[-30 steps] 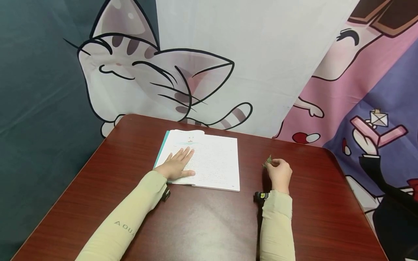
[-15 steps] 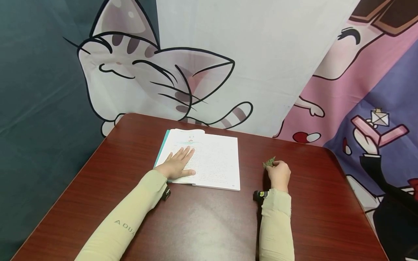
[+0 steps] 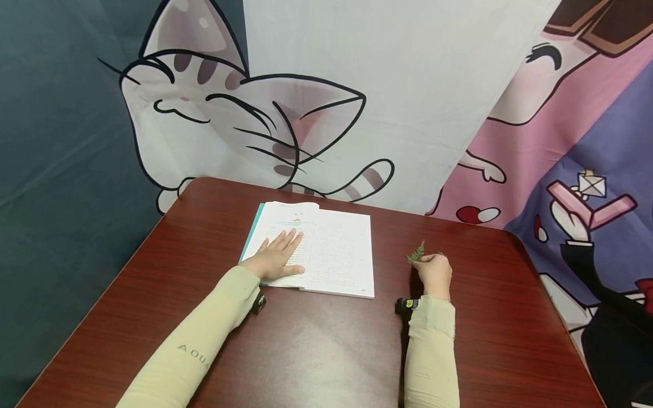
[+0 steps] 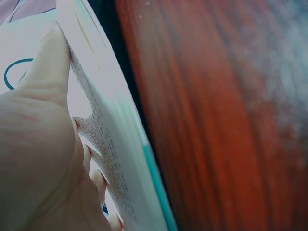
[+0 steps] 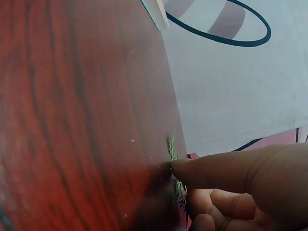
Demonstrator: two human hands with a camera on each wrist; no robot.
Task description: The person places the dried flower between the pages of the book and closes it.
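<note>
The leaf (image 3: 418, 253) is pinched over a brown table (image 3: 316, 351) before cartoon-printed cloth (image 3: 408, 85).

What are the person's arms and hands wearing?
The left arm's long pale yellow-green fabric sleeve bears dark capital lettering; the right arm's matching sleeve shows none. A small black device sits at the left wrist, another with a yellow patch at the right. The left hand and right hand are gloveless.

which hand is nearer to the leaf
Right. The right hand pinches the leaf; the left hand is well away from it, resting with spread fingers on the open book.
</note>
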